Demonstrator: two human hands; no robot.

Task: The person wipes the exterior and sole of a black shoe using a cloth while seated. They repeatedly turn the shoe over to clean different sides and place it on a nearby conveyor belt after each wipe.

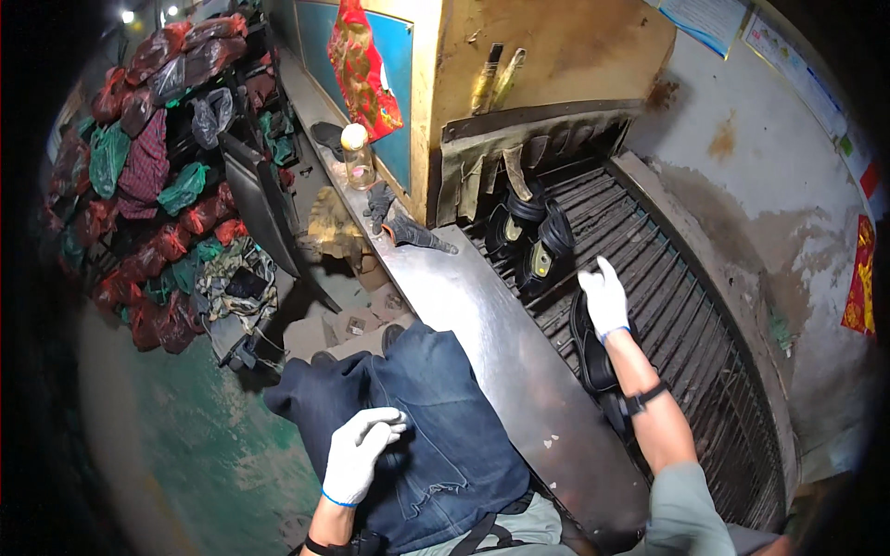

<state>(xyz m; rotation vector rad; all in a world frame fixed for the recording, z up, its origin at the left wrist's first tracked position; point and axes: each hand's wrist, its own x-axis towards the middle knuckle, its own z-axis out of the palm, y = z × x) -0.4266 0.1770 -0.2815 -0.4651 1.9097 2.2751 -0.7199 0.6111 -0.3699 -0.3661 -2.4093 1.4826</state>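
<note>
My right hand (604, 298), in a white glove, is over a black shoe (591, 357) on a rack of dark metal bars (691, 371). Its fingers are stretched out and apart, and part of the shoe is hidden under the hand and forearm. Farther up the bars stand more black shoes (542, 255), side by side below a hanging strip curtain (482, 176). My left hand (360, 454), also white-gloved, hovers over the dark blue denim (426, 380) on my lap. Its fingers are loosely bent, with nothing seen in them.
A bare metal ledge (491, 343) runs between my lap and the bars. On it lie dark gloves (408, 232) and a lidded jar (358, 162). A large yellowish cabinet (556, 56) rises behind. At left, bagged bundles (171, 241) are piled beside a black panel (264, 204).
</note>
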